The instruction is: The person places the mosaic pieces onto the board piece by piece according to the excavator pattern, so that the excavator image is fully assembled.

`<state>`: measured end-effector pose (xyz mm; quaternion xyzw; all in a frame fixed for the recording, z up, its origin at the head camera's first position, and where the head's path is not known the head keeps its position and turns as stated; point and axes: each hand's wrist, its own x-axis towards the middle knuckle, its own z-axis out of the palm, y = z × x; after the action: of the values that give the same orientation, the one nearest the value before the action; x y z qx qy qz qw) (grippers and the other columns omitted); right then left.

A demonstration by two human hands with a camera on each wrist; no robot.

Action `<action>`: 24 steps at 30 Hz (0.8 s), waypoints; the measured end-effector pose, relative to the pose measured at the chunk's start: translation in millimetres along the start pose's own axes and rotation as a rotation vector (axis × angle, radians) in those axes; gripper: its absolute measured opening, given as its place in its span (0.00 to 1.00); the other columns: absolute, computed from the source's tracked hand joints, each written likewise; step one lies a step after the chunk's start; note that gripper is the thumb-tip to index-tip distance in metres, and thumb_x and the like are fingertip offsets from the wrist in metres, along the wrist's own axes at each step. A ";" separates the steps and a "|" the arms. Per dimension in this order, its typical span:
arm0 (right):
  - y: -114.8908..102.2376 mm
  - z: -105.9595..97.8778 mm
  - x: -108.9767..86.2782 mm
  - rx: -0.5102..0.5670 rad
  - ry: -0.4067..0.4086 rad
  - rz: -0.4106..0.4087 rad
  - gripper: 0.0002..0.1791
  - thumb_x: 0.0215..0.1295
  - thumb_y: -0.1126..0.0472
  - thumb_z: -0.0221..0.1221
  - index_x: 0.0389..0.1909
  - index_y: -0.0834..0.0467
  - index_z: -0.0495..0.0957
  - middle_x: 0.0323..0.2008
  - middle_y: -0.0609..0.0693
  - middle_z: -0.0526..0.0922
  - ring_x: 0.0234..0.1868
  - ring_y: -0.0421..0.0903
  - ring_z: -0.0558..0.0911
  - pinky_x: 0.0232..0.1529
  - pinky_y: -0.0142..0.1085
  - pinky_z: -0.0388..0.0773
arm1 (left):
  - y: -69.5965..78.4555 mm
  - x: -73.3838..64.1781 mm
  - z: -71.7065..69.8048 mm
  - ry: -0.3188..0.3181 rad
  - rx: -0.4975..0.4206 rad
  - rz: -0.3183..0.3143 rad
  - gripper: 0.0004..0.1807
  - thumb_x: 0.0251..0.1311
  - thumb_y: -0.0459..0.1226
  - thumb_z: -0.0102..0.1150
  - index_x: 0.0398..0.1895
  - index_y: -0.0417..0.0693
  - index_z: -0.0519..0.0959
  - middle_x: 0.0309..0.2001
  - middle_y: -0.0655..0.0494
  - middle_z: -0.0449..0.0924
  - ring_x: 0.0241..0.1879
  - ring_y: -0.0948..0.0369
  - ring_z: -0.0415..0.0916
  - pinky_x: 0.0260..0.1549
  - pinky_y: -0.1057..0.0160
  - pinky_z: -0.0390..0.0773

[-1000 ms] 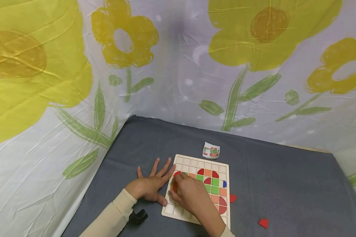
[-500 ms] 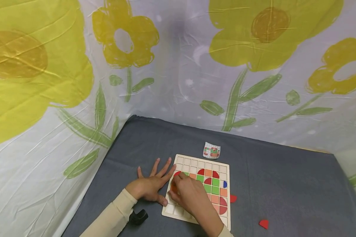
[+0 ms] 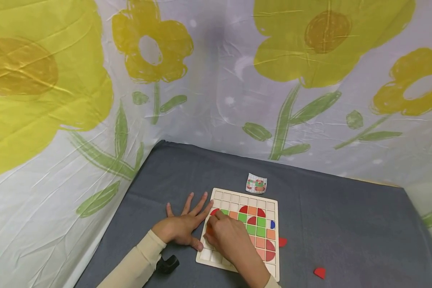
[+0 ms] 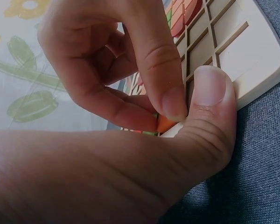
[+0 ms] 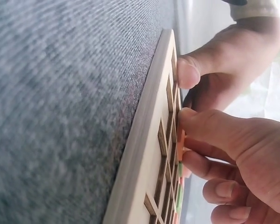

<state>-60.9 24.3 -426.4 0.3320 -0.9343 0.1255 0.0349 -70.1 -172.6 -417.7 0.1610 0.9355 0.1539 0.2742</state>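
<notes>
My left hand [image 3: 183, 228] lies spread at the left side of a wooden grid board [image 3: 234, 198], its thumb resting on the board's border. The right hand [image 3: 230, 236] reaches over the board's left part. Between its thumb and index finger it pinches an orange tile [image 4: 165, 123], low at the board's left-edge cells. In the right wrist view the tile's orange edge [image 5: 180, 147] shows between those fingertips. Green square tiles [image 3: 261, 231], salmon squares and red rounded pieces [image 3: 270, 255] fill many cells. A blue piece [image 3: 272, 224] sits near the right edge. My right hand hides some middle cells.
A small printed pattern card [image 3: 256, 183] lies beyond the board. One red piece [image 3: 282, 242] touches the board's right side; another red piece [image 3: 319, 273] lies farther right on the dark grey cloth [image 3: 345, 224]. A black object [image 3: 167, 264] is by the left wrist.
My right hand has shifted very slightly over the same cells, its fingers still at the orange tile, now more covered. The left hand has stayed in place.
</notes>
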 end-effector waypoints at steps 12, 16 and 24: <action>17.6 -14.8 -13.8 0.135 0.012 0.105 0.10 0.67 0.51 0.73 0.42 0.51 0.88 0.34 0.41 0.80 0.29 0.35 0.80 0.25 0.31 0.75 | -0.6 -0.2 0.5 0.001 0.005 -0.002 0.73 0.44 0.62 0.78 0.88 0.69 0.37 0.86 0.62 0.20 0.84 0.44 0.16 0.59 0.10 0.28; 37.4 -27.6 -30.5 0.163 0.058 0.202 0.07 0.68 0.52 0.72 0.39 0.49 0.86 0.33 0.40 0.80 0.27 0.35 0.78 0.26 0.32 0.74 | -1.3 0.1 0.9 0.000 0.001 -0.001 0.73 0.45 0.62 0.78 0.88 0.69 0.37 0.86 0.62 0.20 0.84 0.45 0.16 0.60 0.11 0.26; 88.3 -49.9 -77.6 0.191 0.042 0.440 0.05 0.69 0.54 0.72 0.41 0.48 0.87 0.36 0.40 0.82 0.29 0.37 0.76 0.29 0.36 0.75 | -1.5 -0.9 -0.5 -0.006 -0.020 0.006 0.73 0.46 0.60 0.79 0.88 0.68 0.37 0.87 0.61 0.20 0.83 0.44 0.15 0.60 0.11 0.25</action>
<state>-57.1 150.7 -408.5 0.1194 -0.9671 0.2245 -0.0056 -70.0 -174.4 -417.4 0.1616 0.9326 0.1638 0.2780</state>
